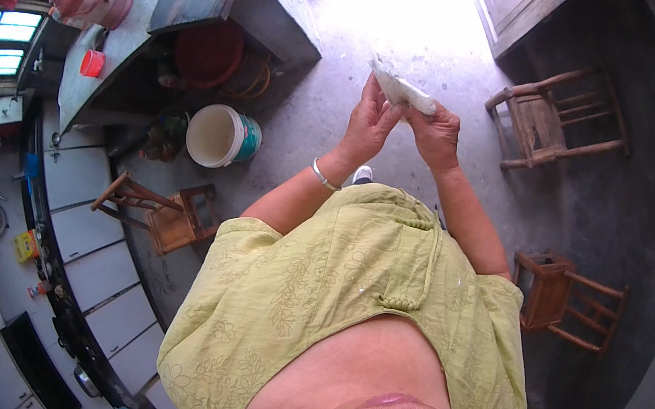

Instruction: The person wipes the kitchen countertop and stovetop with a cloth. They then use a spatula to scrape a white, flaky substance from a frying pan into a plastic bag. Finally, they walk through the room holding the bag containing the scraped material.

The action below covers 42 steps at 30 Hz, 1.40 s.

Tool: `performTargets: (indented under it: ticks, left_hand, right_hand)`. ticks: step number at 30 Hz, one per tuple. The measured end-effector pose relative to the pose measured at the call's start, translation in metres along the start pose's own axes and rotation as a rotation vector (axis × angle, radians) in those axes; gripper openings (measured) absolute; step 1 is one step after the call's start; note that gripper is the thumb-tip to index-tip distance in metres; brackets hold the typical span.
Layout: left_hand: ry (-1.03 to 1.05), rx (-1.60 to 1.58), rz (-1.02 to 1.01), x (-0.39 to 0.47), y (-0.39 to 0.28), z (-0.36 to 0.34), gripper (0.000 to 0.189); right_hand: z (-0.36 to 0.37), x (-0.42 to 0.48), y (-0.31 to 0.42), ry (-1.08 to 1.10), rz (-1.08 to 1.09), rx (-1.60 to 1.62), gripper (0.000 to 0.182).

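A white, folded, soft-looking piece (401,90), perhaps cloth or a thin bag, is held out in front of my body between both hands. My left hand (371,120), with a silver bangle on its wrist, pinches the piece near its left part. The fingers of my right hand (436,137) grip its right end. The fingertips of both hands nearly meet under its lower edge. Its upper left corner looks thin and crumpled against the bright floor. What the material is, I cannot tell.
Wooden chairs stand at the right (536,125), lower right (546,297) and left (170,221). A white bucket (212,136) is on the floor beside the counter (135,0), which bears a pink thermos jug (92,3) and a red container (92,64). White cabinets (85,230) line the left.
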<state>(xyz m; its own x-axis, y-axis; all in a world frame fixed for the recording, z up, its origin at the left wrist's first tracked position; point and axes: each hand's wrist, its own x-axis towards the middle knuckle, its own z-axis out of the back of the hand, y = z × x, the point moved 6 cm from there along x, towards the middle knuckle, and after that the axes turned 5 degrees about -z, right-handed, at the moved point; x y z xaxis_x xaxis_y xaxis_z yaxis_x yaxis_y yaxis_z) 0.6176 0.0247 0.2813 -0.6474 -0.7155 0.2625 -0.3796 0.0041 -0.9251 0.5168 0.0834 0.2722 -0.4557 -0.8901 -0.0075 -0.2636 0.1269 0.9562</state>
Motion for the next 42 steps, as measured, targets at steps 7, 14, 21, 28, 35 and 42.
performTargets:
  ticks: [7, 14, 21, 28, 35, 42]
  left_hand:
    - [-0.161, -0.185, 0.056, -0.008, 0.001, 0.01, 0.032]
    - [-0.246, -0.178, 0.094, -0.015, 0.019, 0.043, 0.024]
    - [-0.365, -0.286, 0.175, -0.001, 0.005, 0.051, 0.024]
    - [-0.406, -0.402, 0.145, 0.025, -0.002, 0.083, 0.026]
    - [-0.439, -0.408, 0.173, 0.033, 0.0, 0.095, 0.028]
    - [-0.365, -0.412, 0.243, 0.027, 0.026, 0.069, 0.026]
  right_hand:
    - [-0.016, 0.001, 0.003, 0.08, -0.064, -0.118, 0.017]
    - [-0.022, 0.01, -0.013, 0.208, -0.175, -0.115, 0.022]
    - [-0.01, 0.02, -0.004, 0.086, -0.122, -0.179, 0.028]
    - [0.008, 0.034, 0.013, 0.086, -0.227, -0.014, 0.024]
    - [0.009, 0.033, 0.004, 0.13, -0.207, -0.126, 0.032]
    - [-0.01, 0.026, -0.036, 0.162, -0.214, -0.338, 0.035]
